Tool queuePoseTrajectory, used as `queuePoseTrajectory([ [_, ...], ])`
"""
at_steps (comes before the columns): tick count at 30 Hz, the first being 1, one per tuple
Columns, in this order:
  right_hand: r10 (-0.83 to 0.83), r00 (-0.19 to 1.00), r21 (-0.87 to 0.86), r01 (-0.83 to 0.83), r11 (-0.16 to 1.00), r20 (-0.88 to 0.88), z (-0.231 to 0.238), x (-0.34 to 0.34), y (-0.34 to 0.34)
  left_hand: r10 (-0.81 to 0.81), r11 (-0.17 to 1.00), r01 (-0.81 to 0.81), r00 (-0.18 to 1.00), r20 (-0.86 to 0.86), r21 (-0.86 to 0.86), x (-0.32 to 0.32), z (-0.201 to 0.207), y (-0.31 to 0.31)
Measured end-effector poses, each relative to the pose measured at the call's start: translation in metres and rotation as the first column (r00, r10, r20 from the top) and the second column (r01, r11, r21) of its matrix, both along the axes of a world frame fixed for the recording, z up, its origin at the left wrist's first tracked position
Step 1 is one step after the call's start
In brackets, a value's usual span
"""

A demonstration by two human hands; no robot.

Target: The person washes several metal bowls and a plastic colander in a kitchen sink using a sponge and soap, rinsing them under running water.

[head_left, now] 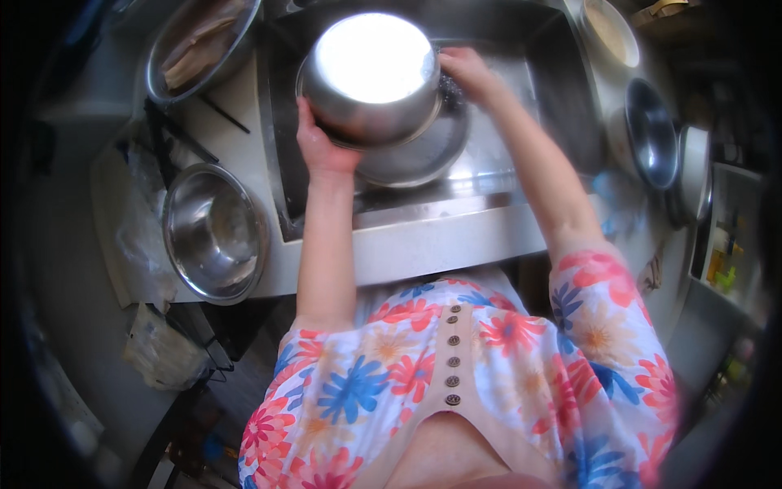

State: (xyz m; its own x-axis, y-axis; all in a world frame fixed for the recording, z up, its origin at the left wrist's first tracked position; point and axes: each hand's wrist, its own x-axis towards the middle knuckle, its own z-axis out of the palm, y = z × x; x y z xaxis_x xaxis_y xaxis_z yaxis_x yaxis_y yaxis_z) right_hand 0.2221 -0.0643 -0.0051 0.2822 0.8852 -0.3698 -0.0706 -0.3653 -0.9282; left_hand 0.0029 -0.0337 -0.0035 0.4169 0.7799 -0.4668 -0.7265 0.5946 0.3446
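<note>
Over the sink (562, 81), a shiny metal bowl (371, 77) is turned with its base up, its rim facing down. My left hand (323, 147) grips it at the near left, thumb up along the wall and fingers hidden beneath the rim. On the far right, my right hand (466, 69) closes its curled fingers at the bowl's edge; part of that grip is out of sight. Bright droplets show just below those fingers. Underneath, a second round metal vessel (415, 159) lies in the sink, partly covered by the raised bowl.
An empty-looking steel bowl (213, 236) sits on the left counter, near dark utensils (183, 134) and a plastic bag (163, 346). A large basin (199, 49) with pale pieces stands farther left. Right of the sink are a dark bowl (652, 134) and a pale round container (609, 33).
</note>
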Motion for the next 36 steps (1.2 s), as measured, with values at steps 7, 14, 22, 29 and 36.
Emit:
queuePoseTrajectory([
  [7,-0.448,0.813,-0.013,0.479,0.878,-0.372,-0.013,-0.089,-0.039,0.154,0.986,-0.151,0.987,-0.052,0.064,0.014,0.002,0.011],
  [14,-0.098,0.983,0.152,0.121,0.981,-0.153,-0.038,0.020,-0.016,-0.107,0.989,0.106,0.994,0.006,0.108,0.012,-0.002,0.006],
  [22,-0.323,0.901,0.112,0.367,0.923,-0.288,-0.019,0.003,-0.025,-0.216,0.976,0.213,0.974,0.072,0.045,0.012,-0.015,0.051],
  [29,-0.619,0.626,-0.053,0.681,0.730,-0.474,-0.035,-0.078,-0.012,0.181,0.982,-0.185,0.978,-0.101,-0.025,0.056,-0.010,0.006],
  [36,-0.311,0.947,0.186,0.321,0.929,-0.081,-0.021,0.003,-0.007,0.018,1.000,-0.019,0.996,-0.085,-0.020,0.028,-0.005,0.000],
])
